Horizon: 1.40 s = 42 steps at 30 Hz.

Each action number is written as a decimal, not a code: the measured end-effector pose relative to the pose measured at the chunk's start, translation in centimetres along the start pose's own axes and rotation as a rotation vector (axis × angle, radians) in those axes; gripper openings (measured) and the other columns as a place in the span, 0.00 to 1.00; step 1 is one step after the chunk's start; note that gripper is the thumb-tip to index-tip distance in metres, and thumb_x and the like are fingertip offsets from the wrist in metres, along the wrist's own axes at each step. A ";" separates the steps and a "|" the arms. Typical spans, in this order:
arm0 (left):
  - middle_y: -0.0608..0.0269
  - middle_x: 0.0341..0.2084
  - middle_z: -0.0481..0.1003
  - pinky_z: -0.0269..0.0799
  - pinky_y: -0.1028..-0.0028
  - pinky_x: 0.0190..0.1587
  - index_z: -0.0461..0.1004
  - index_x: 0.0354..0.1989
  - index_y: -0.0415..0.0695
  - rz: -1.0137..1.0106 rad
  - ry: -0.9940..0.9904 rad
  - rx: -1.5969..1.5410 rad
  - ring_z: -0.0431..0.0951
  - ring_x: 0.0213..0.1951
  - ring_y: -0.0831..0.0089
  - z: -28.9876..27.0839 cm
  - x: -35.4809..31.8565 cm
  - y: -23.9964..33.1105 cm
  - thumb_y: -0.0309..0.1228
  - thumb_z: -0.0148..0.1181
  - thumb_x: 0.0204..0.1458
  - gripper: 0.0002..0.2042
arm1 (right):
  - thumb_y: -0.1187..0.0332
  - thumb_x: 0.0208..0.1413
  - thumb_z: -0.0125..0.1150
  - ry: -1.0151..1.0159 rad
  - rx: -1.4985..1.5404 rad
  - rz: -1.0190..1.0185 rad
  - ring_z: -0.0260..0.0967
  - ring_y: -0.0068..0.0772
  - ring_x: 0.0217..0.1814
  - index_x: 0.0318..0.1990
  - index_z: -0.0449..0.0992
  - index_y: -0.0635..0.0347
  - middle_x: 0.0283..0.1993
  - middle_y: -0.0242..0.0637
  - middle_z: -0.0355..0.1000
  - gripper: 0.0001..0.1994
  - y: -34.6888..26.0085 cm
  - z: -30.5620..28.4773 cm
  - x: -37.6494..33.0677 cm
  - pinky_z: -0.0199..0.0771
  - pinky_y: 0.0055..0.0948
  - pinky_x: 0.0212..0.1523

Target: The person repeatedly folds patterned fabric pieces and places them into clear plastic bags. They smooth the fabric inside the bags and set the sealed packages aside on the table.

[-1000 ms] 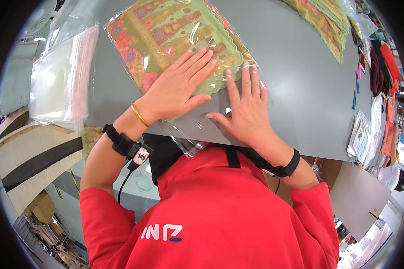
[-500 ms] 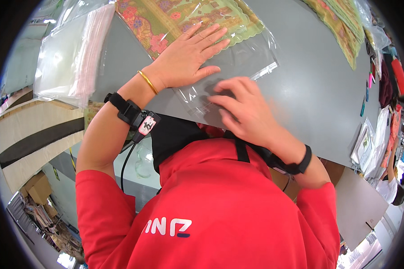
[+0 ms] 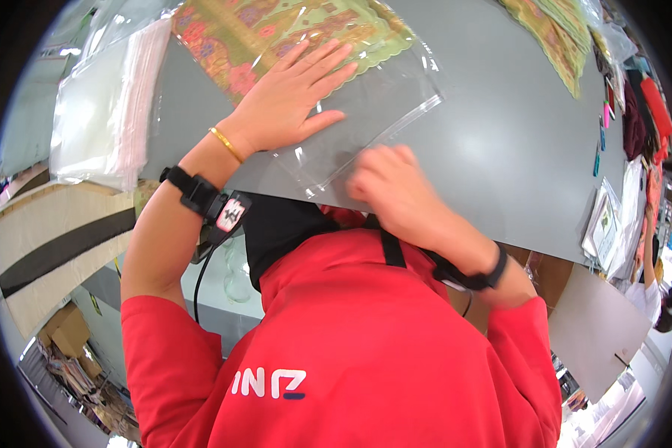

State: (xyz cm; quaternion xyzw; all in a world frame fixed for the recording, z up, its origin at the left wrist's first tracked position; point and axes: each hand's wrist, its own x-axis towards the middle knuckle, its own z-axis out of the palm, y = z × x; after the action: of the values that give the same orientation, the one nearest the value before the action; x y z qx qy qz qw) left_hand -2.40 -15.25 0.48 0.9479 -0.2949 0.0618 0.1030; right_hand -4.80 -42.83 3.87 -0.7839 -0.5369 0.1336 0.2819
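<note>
A clear plastic bag lies on the grey table, its lower edge slanting toward me. Inside it sits folded patterned cloth, green and gold with pink flowers and a scalloped border. My left hand is open, pressed palm down on the bag with the fingers spread over the cloth's edge. Just beside the bag's near edge is my right hand, slightly blurred, its fingers curled in. Whatever those fingers hold, if anything, is hidden.
A stack of clear bags stands at the left of the grey table. More patterned cloth lies at the far right. Along the right edge are pens and packaged papers. A curved wooden piece is at left.
My right hand's fingers have curled in from a spread position and the hand has shifted slightly nearer me. The left hand stays flat on the bag. The whole view has shifted a little.
</note>
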 end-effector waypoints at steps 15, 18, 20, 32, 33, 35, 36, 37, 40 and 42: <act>0.54 0.76 0.58 0.42 0.53 0.80 0.62 0.74 0.45 0.020 0.042 0.009 0.53 0.78 0.58 0.3 -0.4 0.4 0.51 0.52 0.68 0.32 | 0.70 0.50 0.70 0.133 0.017 -0.072 0.68 0.39 0.56 0.38 0.79 0.54 0.47 0.29 0.73 0.08 0.7 4.7 2.5 0.66 0.38 0.54; 0.55 0.76 0.58 0.41 0.53 0.80 0.62 0.74 0.45 0.017 0.054 0.017 0.54 0.78 0.58 0.3 -0.5 0.4 0.51 0.52 0.68 0.32 | 0.71 0.52 0.65 0.073 -0.118 -0.082 0.68 0.40 0.57 0.38 0.76 0.56 0.48 0.32 0.71 0.06 0.2 4.3 1.8 0.67 0.37 0.55; 0.55 0.76 0.58 0.42 0.53 0.80 0.62 0.74 0.44 0.026 0.067 0.029 0.53 0.78 0.58 0.2 -0.7 0.5 0.51 0.52 0.67 0.32 | 0.73 0.53 0.62 0.055 -0.188 -0.052 0.68 0.42 0.59 0.40 0.75 0.56 0.49 0.35 0.70 0.07 0.1 2.8 -0.6 0.68 0.39 0.56; 0.51 0.74 0.60 0.57 0.51 0.75 0.66 0.70 0.41 0.098 0.207 -0.014 0.56 0.75 0.53 -4.2 -4.1 2.9 0.55 0.61 0.59 0.37 | 0.76 0.59 0.64 0.153 -0.392 0.806 0.76 0.50 0.46 0.65 0.75 0.49 0.48 0.45 0.78 0.26 5.3 -13.3 -22.2 0.78 0.43 0.49; 0.50 0.73 0.61 0.58 0.51 0.74 0.67 0.69 0.41 0.077 0.171 -0.032 0.58 0.74 0.52 -4.8 -5.2 3.6 0.55 0.61 0.58 0.37 | 0.77 0.55 0.66 0.093 -0.515 0.589 0.75 0.47 0.54 0.67 0.73 0.50 0.54 0.40 0.77 0.30 6.7 -11.8 -17.4 0.76 0.41 0.54; 0.49 0.70 0.64 0.61 0.51 0.72 0.68 0.68 0.40 0.022 0.192 -0.084 0.62 0.71 0.50 -5.4 -7.9 5.5 0.55 0.62 0.57 0.37 | 0.75 0.53 0.65 0.016 -0.689 0.253 0.68 0.41 0.69 0.69 0.72 0.49 0.69 0.34 0.70 0.32 8.8 -9.7 -8.5 0.70 0.42 0.65; 0.49 0.68 0.66 0.64 0.52 0.70 0.71 0.65 0.40 0.015 0.093 -0.044 0.65 0.68 0.50 -5.0 -9.0 6.2 0.53 0.63 0.57 0.34 | 0.75 0.52 0.64 0.082 -0.705 0.016 0.68 0.40 0.70 0.65 0.74 0.49 0.68 0.34 0.71 0.29 9.7 -9.4 -5.1 0.70 0.42 0.66; 0.49 0.66 0.69 0.66 0.53 0.68 0.73 0.62 0.40 0.015 0.036 -0.014 0.68 0.66 0.50 -4.6 -10.0 7.0 0.51 0.64 0.58 0.32 | 0.75 0.52 0.63 0.000 -0.754 -0.128 0.68 0.38 0.71 0.62 0.77 0.49 0.67 0.33 0.72 0.26 10.4 -9.6 -2.6 0.70 0.42 0.66; 0.52 0.56 0.77 0.74 0.57 0.59 0.77 0.50 0.37 -0.105 0.070 -0.062 0.77 0.56 0.52 -3.0 -11.8 8.8 0.40 0.67 0.59 0.19 | 0.75 0.52 0.65 -0.028 -0.694 -0.298 0.70 0.37 0.69 0.52 0.81 0.51 0.61 0.30 0.78 0.18 11.6 -10.2 1.3 0.70 0.41 0.66; 0.54 0.46 0.80 0.78 0.62 0.51 0.76 0.42 0.36 -0.291 0.224 -0.158 0.81 0.47 0.56 -2.3 -11.7 9.6 0.31 0.66 0.59 0.11 | 0.74 0.54 0.65 0.076 -0.456 -0.232 0.73 0.36 0.64 0.45 0.81 0.53 0.52 0.30 0.81 0.11 12.2 -10.0 1.9 0.70 0.39 0.63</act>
State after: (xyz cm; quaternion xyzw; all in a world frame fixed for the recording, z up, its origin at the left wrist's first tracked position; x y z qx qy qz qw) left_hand -17.59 -16.02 2.10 0.9567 -0.1453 0.1278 0.2173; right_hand 10.43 -47.33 4.98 -0.7649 -0.6283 -0.0537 0.1315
